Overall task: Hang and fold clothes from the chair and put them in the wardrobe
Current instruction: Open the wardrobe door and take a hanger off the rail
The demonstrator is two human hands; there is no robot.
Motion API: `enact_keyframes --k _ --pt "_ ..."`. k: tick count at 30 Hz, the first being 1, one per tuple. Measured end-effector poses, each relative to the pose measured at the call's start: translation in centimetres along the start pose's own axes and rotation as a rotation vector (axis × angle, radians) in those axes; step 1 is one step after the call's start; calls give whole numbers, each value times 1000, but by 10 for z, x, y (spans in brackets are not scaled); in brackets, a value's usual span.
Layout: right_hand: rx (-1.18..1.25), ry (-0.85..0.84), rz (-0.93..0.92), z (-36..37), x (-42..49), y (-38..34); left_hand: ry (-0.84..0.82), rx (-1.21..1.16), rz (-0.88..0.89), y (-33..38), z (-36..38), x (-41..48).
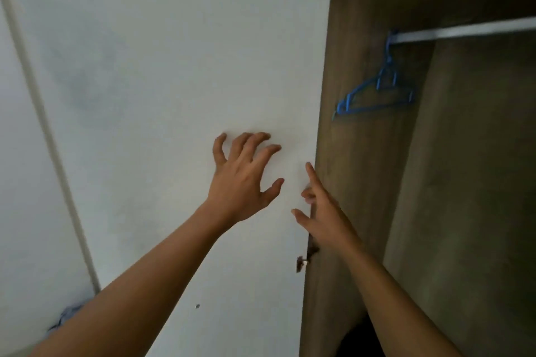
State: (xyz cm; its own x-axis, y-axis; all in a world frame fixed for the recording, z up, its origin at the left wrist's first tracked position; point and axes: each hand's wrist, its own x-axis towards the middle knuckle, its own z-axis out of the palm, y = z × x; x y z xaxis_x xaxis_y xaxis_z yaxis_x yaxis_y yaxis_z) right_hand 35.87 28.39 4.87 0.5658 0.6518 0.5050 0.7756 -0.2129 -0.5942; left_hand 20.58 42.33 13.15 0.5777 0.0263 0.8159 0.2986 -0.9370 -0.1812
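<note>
Head view, and here we were at the cupboard: the left hand (243,177) was splayed, fingertips pressing the white wardrobe door (174,66), grasping nothing. The right hand (322,211) sat at the door's edge, fingers straight, empty too. Inside, blue hangers (377,93) hung bare on the rail (464,30), so nothing was hung yet. A scrap of blue fabric (65,319) peeked in low left; the chair was out of sight. Nearly everything looked left to do.
</note>
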Motion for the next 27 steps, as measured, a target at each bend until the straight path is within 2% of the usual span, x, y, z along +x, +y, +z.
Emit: enact_keyframes --k 6,11,16,19,27 --pt "40 351 -35 -102 64 24 20 -104 126 39 5 103" --pt "68 500 -70 -166 119 75 -8 -55 244 65 23 177" --pt "65 464 -109 -205 183 115 -53 -24 291 83 53 243" --pt "-24 429 -105 -226 216 136 -98 0 286 94 70 269" --pt "-107 208 -116 -261 261 166 -151 141 305 111 103 299"
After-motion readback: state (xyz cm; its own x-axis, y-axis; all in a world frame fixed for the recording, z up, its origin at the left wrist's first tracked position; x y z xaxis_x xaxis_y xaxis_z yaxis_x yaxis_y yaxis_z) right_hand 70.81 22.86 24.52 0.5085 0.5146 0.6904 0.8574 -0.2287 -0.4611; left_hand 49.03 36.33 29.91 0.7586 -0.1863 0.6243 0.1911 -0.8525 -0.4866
